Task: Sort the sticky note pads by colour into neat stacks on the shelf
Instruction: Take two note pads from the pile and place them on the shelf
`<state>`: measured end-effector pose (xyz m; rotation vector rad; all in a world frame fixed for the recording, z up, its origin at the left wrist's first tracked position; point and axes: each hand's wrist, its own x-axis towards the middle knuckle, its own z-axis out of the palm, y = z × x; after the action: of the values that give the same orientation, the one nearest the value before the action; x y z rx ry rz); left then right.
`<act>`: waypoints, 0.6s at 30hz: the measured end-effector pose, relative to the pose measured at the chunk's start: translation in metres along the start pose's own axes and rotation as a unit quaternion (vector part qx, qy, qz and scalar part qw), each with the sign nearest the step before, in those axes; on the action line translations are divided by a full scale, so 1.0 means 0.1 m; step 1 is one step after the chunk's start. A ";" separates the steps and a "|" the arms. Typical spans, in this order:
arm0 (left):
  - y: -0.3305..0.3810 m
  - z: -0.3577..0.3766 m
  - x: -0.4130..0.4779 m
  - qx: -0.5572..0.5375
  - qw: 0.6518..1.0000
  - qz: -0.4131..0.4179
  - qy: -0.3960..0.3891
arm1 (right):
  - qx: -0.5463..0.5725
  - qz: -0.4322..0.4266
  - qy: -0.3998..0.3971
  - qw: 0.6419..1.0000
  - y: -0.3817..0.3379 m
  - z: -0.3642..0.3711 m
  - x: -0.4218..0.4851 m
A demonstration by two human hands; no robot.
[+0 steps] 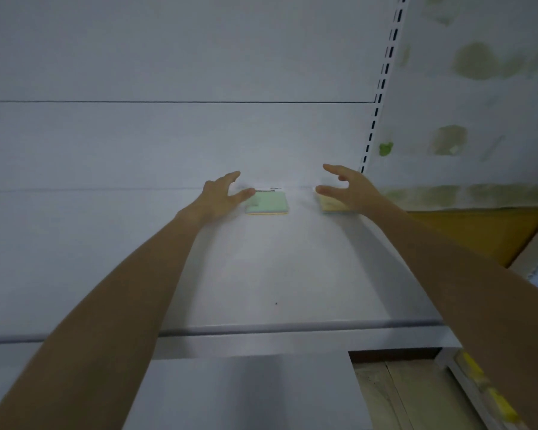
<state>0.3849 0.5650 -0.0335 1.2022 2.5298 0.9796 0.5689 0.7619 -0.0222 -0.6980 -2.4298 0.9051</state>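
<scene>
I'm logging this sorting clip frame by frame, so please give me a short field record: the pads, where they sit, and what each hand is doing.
surface: white shelf
pad 1: green sticky note pad, flat, at the back of the shelf
pad 2: yellow sticky note pad, to the right of the green one, apart from it, partly covered by the right hand
left hand: open, holds nothing, at the green pad's left edge; contact unclear
right hand: open, fingers spread above the yellow pad
stacking: pads lie side by side, not stacked

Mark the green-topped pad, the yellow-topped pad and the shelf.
green-topped pad (267, 202): head view, middle of its top sheet.
yellow-topped pad (330, 205): head view, uncovered part of its top sheet.
shelf (277, 274): head view, bare surface in front of the pads.
</scene>
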 end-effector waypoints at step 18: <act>-2.08 -2.56 -1.81 0.190 0.950 -0.042 0.246 | 0.032 -0.185 -0.124 0.974 -2.85 2.52 -0.40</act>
<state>0.2676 0.2105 0.0117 1.0173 3.2540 0.8847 0.3727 0.4340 -0.0055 -0.1002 -2.6089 0.9537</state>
